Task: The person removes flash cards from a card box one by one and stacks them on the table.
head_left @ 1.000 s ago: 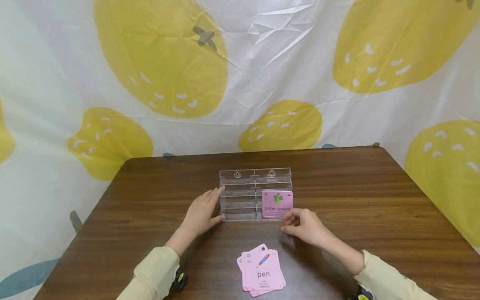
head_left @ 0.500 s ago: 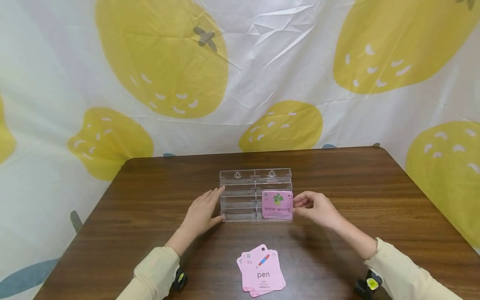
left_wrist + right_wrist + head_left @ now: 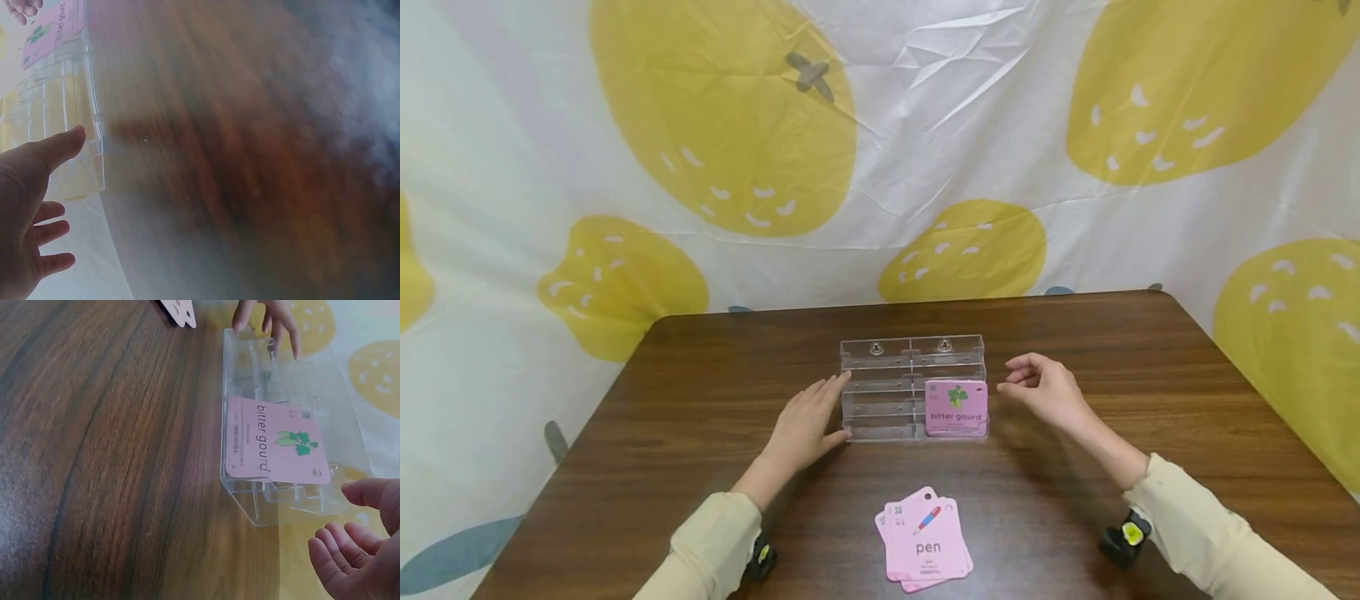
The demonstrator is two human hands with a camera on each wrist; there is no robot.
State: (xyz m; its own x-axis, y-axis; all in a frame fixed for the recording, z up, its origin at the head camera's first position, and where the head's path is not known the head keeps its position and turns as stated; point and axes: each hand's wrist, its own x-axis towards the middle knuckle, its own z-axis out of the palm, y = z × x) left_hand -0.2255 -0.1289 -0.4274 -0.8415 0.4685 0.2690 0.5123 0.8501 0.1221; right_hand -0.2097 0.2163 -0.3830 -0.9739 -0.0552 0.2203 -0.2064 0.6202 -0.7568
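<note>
A clear plastic tiered rack (image 3: pixel 880 410) with two columns stands on the table. In its lowest right compartment sits a pink "bitter gourd" card (image 3: pixel 956 408), also visible in the right wrist view, where the card (image 3: pixel 275 440) leans in the rack. My left hand (image 3: pixel 801 423) touches the rack's left side with thumb and fingers extended. To the right of the rack, apart from it, my right hand (image 3: pixel 1047 392) hovers with loosely bent fingers and nothing between them. Nearer to me lies a small stack of pink cards (image 3: pixel 927 542), a "pen" card on top.
The dark wooden table (image 3: pixel 715 358) reaches back to a white curtain (image 3: pixel 760 275) printed with yellow fruit. Cameras are strapped at both wrists, the right wrist camera (image 3: pixel 1125 537) hanging under the sleeve.
My right hand has left the card's lower right corner, moved along its right edge, then drawn up and away to the right. The card stays in the rack; my left hand is still.
</note>
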